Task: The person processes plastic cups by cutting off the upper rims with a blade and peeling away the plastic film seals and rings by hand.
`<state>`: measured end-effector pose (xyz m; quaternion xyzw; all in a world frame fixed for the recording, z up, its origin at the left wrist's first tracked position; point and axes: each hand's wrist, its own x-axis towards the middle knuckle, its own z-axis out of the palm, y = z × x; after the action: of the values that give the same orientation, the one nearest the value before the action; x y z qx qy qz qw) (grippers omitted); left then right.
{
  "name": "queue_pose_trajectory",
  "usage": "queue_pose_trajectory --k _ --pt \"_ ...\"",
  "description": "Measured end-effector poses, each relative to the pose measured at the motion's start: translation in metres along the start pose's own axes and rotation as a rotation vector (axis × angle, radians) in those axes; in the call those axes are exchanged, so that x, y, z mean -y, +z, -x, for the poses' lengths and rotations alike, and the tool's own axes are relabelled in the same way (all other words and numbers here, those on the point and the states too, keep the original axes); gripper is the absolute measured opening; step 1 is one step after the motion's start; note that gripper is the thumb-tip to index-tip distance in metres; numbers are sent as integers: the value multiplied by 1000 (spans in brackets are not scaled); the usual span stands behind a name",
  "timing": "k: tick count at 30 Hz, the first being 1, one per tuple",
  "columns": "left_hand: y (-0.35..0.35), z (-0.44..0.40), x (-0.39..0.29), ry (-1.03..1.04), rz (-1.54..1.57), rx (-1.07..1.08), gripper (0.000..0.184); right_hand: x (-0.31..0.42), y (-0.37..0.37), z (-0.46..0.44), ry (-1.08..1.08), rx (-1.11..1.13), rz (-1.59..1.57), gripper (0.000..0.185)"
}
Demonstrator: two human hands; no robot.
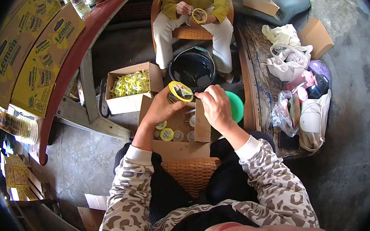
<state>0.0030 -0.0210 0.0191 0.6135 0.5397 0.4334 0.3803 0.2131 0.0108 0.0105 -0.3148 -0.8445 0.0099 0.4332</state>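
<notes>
My left hand (163,107) is wrapped around a plastic cup with a yellow printed film lid (180,91), its top tilted toward me. Part of the lid looks opened, with something dark showing. At the cup's right edge, the fingers of my right hand (215,106) are pinched together; what they grip is too small to make out. Below both hands stands an open cardboard box (202,123) holding several cups, some with yellow lids (167,134) and some clear (178,136).
A box of yellow lid scraps (130,83) and a black bucket (192,69) stand ahead. Beyond them a seated co-worker (195,9) handles a similar cup. A green basin (235,106) is at right, near a bench (248,88) with bags. Lemon drink cartons (41,62) line the left.
</notes>
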Motion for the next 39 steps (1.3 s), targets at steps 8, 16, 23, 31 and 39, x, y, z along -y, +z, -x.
queue_pose_trajectory --k 8,16,23,31,39 --pt "-4 2 2 -192 355 185 51 6 -4 0 -121 -7 142 19" --pt "4 -2 2 30 73 104 47 4 2 5 -76 32 137 16" --pt "2 -1 1 90 -177 -14 47 7 5 4 -104 42 172 12" --pt "-12 1 -15 -69 76 180 47 12 6 5 -142 39 186 14" --pt "-6 2 -13 -210 213 275 46 3 6 1 47 -13 -47 19"
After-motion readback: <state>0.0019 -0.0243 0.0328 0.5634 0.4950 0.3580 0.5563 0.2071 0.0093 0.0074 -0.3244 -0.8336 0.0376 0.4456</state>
